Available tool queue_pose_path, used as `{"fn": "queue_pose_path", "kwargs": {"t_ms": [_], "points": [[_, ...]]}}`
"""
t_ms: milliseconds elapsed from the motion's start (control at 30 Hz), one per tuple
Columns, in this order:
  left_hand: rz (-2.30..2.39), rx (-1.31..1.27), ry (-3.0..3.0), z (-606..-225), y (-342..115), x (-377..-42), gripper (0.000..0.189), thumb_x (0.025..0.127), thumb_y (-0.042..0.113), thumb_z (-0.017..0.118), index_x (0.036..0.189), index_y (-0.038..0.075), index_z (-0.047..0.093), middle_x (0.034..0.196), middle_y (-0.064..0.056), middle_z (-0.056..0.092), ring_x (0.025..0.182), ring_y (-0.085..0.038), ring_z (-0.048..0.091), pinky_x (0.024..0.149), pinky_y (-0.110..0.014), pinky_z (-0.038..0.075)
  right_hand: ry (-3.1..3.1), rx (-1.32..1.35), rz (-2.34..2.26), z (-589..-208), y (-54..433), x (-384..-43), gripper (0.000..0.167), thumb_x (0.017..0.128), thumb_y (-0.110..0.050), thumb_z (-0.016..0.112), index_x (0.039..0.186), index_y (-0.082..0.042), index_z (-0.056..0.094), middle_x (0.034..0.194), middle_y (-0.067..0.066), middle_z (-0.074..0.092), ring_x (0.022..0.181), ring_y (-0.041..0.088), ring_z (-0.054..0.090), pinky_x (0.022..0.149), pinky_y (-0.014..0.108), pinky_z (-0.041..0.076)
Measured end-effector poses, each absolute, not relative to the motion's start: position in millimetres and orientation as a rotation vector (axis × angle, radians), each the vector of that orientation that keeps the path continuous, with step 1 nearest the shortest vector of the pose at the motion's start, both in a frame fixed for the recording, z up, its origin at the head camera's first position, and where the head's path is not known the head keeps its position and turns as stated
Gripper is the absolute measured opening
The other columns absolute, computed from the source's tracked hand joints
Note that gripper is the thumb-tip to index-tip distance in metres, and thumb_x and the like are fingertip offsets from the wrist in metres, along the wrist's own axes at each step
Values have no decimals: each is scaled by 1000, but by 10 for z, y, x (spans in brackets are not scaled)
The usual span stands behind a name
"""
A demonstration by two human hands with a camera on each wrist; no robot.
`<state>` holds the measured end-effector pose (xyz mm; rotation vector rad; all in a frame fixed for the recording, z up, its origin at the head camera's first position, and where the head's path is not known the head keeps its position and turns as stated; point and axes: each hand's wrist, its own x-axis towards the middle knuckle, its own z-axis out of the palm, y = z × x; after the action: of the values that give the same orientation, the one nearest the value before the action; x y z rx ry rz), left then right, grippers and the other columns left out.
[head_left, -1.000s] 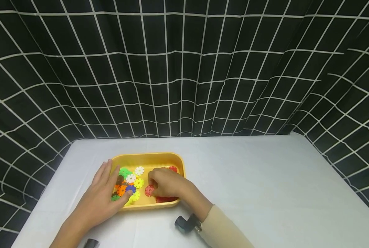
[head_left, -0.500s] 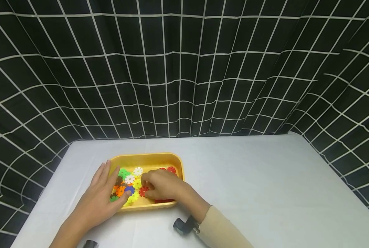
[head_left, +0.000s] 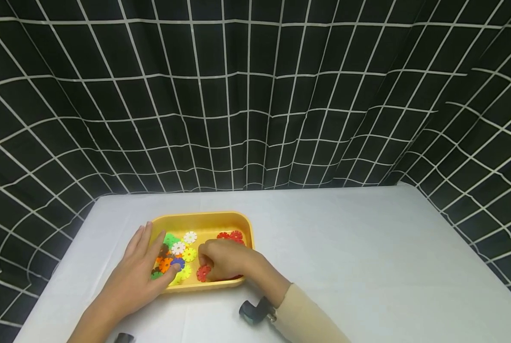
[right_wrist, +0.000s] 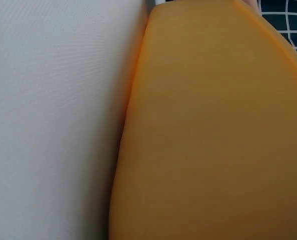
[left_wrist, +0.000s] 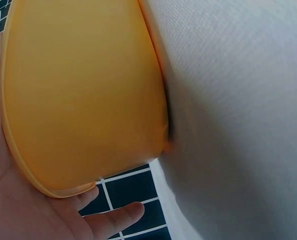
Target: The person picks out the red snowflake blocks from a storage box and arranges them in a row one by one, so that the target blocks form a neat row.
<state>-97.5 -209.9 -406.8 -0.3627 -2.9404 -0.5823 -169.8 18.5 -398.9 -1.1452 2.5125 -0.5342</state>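
Note:
A yellow plastic tray (head_left: 199, 216) holds small notched snowflake discs. My left hand (head_left: 135, 274) lies with straight, spread fingers over the tray's left end; the left wrist view shows its palm (left_wrist: 18, 200) against the rim. Inside the right half, my right hand (head_left: 227, 257) has curled fingers and pinches a red snowflake disc (head_left: 203, 273) at its thumb and fingertips. More red discs (head_left: 229, 236) lie behind that hand. On the left is a mixed heap with green (head_left: 170, 239), white (head_left: 178, 248), yellow (head_left: 189, 254), orange (head_left: 165, 265) and blue discs (head_left: 178, 262).
The tray stands on a white-covered table (head_left: 332, 247), toward its left. A black curtain with a white grid (head_left: 255, 95) surrounds the back and sides. Dark wrist devices (head_left: 255, 312) sit below the wrists. The tray's outer wall (right_wrist: 213, 125) fills most of the right wrist view.
My right hand has moved left with the red disc, then slightly back toward the tray's near side. The red discs behind it show more. My left hand has stayed on the tray.

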Motion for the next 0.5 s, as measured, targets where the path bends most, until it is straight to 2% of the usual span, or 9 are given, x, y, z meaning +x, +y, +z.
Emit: {"fn": "queue_pose_path", "kwargs": {"t_ms": [133,267,500], "points": [[-583,-361,-2938,-4074,-2106,-973,86,93,57,60,149,-6,41,163,-27,13,149,-43,8,104,-72,30,2509,-1185,-591,-3983,183,-1690,24,84,-6,77,83,-17,56,68,-8,49,62,7,46,56,18,36],[-576,-357,-2944,-4076,-2107,-973,86,93,58,58,149,-5,41,163,-27,13,149,-42,7,103,-73,30,2527,-1246,-647,-3972,196,-1695,20,87,-3,73,82,-16,59,67,-10,50,62,5,46,58,15,37],[-563,-354,-2952,-4067,-2095,-972,86,93,59,58,149,-4,41,163,-27,13,150,-42,6,103,-73,30,2453,-1101,-883,-3895,242,-1728,18,87,2,74,80,-13,67,70,-11,60,67,4,54,65,14,48]]}}
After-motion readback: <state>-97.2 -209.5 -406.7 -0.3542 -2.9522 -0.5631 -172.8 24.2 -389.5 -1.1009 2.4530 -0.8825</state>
